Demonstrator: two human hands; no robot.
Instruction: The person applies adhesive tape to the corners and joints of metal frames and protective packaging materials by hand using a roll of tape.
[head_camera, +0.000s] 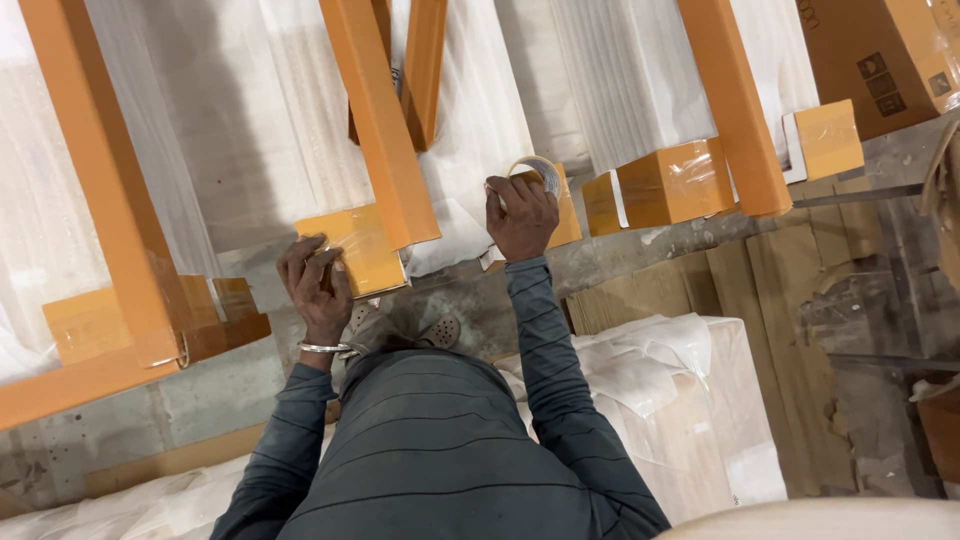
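My left hand (316, 282) presses flat on the lower corner of an orange cardboard corner guard (352, 245) wrapped in clear film, at the foot of a tall white wrapped panel (270, 110). A metal bangle sits on that wrist. My right hand (521, 215) grips a roll of clear packing tape (540, 170) held against the bottom edge of the neighbouring panel, beside another orange corner guard (566, 215). Both arms wear dark striped sleeves. The tape strip between the two hands is hard to make out.
Long orange edge strips (380, 120) run up the wrapped panels. More wrapped panels with orange corners (675, 185) stand to the right. A brown carton (880, 60) is at the top right. A white wrapped bundle (690, 400) lies on the concrete floor (640, 250) by my legs.
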